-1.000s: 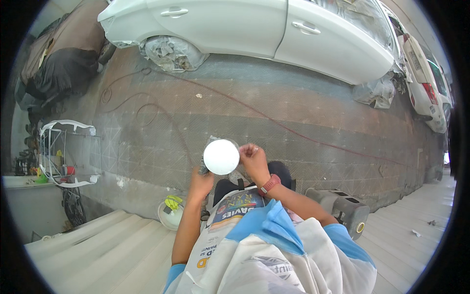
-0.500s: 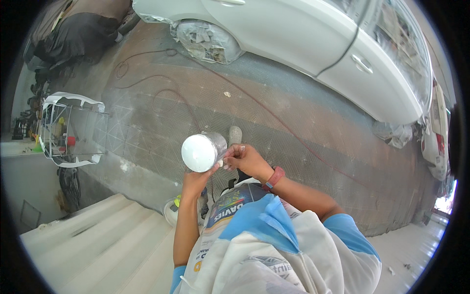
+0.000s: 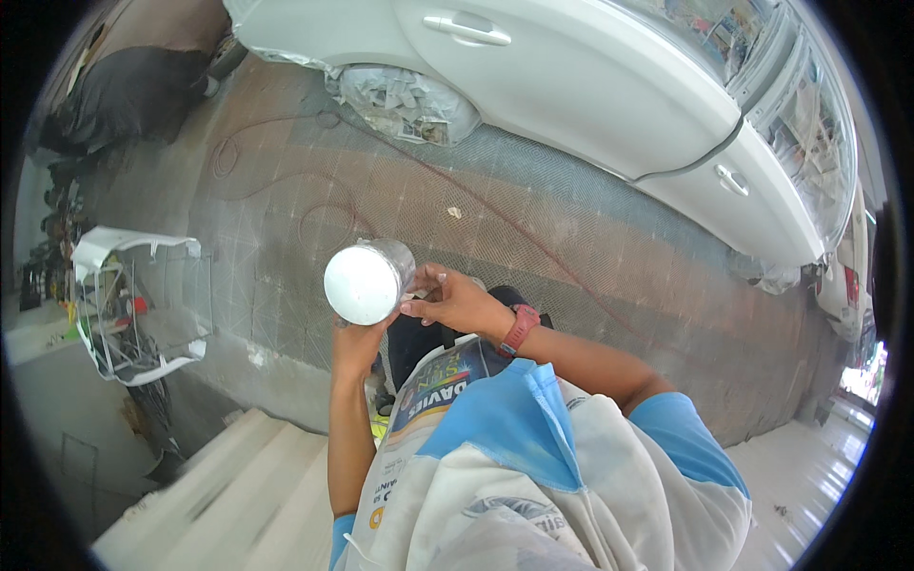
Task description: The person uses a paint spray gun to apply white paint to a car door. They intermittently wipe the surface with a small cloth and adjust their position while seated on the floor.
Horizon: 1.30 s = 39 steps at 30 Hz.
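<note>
A round container (image 3: 363, 285) with a flat white top and a shiny, partly see-through side is held in front of me. My left hand (image 3: 360, 344) supports it from below and grips it; most of those fingers are hidden behind the container. Close against its right side is my right hand (image 3: 449, 301), the thumb and fingers curled together. Whatever lies between the right fingertips is too small or hidden to make out. A red wristband (image 3: 519, 330) is on my right wrist.
A white car (image 3: 571, 86) stands ahead, its wheel (image 3: 405, 103) wrapped in masking sheet. A red hose (image 3: 514, 226) snakes over the patterned floor (image 3: 276, 228). At left, a white bumper-like part (image 3: 133, 238) rests on a metal stand. Corrugated white panelling (image 3: 219, 495) is behind me.
The container and both hands have shifted slightly left and up in view. The right fingers have shifted against the container's side. My view has tilted, with the car appearing larger and lower.
</note>
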### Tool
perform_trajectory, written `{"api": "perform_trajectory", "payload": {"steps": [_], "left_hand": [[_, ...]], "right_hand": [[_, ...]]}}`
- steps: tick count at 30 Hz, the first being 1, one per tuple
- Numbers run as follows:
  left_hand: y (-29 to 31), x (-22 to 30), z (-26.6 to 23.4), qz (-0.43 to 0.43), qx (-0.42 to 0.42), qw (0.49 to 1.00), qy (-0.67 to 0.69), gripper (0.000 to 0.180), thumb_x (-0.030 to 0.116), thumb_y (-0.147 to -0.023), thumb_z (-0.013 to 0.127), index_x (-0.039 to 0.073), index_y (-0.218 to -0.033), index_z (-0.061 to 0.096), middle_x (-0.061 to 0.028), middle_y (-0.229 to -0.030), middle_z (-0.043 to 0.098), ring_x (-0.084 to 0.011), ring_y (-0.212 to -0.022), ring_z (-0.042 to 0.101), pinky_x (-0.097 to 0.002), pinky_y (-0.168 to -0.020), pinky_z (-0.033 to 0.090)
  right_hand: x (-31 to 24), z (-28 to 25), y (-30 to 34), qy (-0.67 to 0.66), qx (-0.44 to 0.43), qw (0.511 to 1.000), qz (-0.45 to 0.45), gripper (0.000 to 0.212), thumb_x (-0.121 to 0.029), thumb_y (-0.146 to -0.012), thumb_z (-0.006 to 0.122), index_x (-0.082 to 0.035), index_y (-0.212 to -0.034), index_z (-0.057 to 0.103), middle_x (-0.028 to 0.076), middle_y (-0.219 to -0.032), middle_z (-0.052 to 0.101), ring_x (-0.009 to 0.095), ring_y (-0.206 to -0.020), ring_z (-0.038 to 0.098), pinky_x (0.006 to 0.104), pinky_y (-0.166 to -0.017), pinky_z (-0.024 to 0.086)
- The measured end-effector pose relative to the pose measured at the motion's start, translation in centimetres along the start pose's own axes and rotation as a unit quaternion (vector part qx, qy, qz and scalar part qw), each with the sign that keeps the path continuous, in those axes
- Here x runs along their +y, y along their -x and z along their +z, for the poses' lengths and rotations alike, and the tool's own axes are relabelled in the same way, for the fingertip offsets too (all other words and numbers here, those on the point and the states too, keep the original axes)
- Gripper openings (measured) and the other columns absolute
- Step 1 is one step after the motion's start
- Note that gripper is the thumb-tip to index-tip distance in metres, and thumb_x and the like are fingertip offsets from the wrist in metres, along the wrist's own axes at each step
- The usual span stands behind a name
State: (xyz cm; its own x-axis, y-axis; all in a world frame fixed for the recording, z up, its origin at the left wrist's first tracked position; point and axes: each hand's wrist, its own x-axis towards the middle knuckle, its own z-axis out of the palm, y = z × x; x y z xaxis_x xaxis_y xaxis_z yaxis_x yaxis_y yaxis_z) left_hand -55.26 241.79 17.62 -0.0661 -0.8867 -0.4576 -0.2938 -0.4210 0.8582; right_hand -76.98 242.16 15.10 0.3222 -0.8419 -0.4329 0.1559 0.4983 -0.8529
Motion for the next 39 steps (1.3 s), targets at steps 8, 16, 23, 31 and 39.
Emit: {"api": "perform_trajectory", "payload": {"steps": [8, 16, 23, 31, 39], "left_hand": [[-15.0, 5.9, -4.3, -0.007, -0.101, 0.995, -0.015, 0.052, 0.012, -0.090, 0.087, 0.002, -0.138, 0.067, -0.0110, -0.127, 0.074, -0.0208, -0.120, 0.066, -0.0391, -0.102, 0.054], [-29.0, 8.3, -11.7, 0.016, -0.169, 0.984, -0.047, 0.065, 0.016, -0.089, 0.090, -0.001, -0.144, 0.061, -0.0096, -0.137, 0.068, -0.0214, -0.124, 0.063, -0.0368, -0.106, 0.050], [-35.3, 10.4, -14.3, 0.015, -0.224, 0.973, -0.058, 0.067, 0.020, -0.089, 0.090, 0.000, -0.145, 0.061, -0.0105, -0.137, 0.068, -0.0215, -0.125, 0.062, -0.0371, -0.107, 0.049], [-38.5, 12.4, -12.5, -0.012, -0.227, 0.969, -0.100, 0.065, 0.017, -0.090, 0.089, 0.000, -0.146, 0.060, -0.0113, -0.139, 0.067, -0.0220, -0.126, 0.062, -0.0374, -0.106, 0.050], [-40.9, 13.7, -9.2, -0.006, -0.229, 0.968, -0.104, 0.065, 0.013, -0.091, 0.086, -0.001, -0.148, 0.058, -0.0115, -0.143, 0.066, -0.0223, -0.128, 0.062, -0.0371, -0.107, 0.050]], "right_hand": [[-4.0, -1.4, -11.8, -0.107, 0.050, 0.993, -0.008, 0.026, -0.009, -0.098, 0.078, 0.001, -0.117, 0.064, 0.010, -0.101, 0.073, 0.017, -0.084, 0.075, 0.0298, -0.074, 0.065], [-8.0, 1.7, -23.1, -0.189, 0.146, 0.971, -0.025, 0.009, -0.006, -0.102, 0.073, -0.001, -0.107, 0.067, 0.006, -0.095, 0.074, 0.016, -0.085, 0.077, 0.0286, -0.076, 0.065], [-9.3, 2.3, -28.4, -0.251, 0.215, 0.943, -0.040, 0.009, -0.008, -0.101, 0.073, -0.001, -0.105, 0.068, 0.007, -0.097, 0.074, 0.014, -0.084, 0.074, 0.0281, -0.075, 0.063], [-10.4, 0.2, -31.1, -0.204, 0.206, 0.955, -0.059, 0.014, -0.006, -0.098, 0.071, 0.002, -0.110, 0.068, 0.006, -0.095, 0.072, 0.013, -0.084, 0.073, 0.0269, -0.073, 0.062], [-12.7, -4.5, -30.6, -0.211, 0.198, 0.956, -0.049, 0.027, -0.005, -0.095, 0.077, 0.002, -0.119, 0.066, 0.006, -0.097, 0.073, 0.012, -0.082, 0.071, 0.0262, -0.073, 0.061]]}}
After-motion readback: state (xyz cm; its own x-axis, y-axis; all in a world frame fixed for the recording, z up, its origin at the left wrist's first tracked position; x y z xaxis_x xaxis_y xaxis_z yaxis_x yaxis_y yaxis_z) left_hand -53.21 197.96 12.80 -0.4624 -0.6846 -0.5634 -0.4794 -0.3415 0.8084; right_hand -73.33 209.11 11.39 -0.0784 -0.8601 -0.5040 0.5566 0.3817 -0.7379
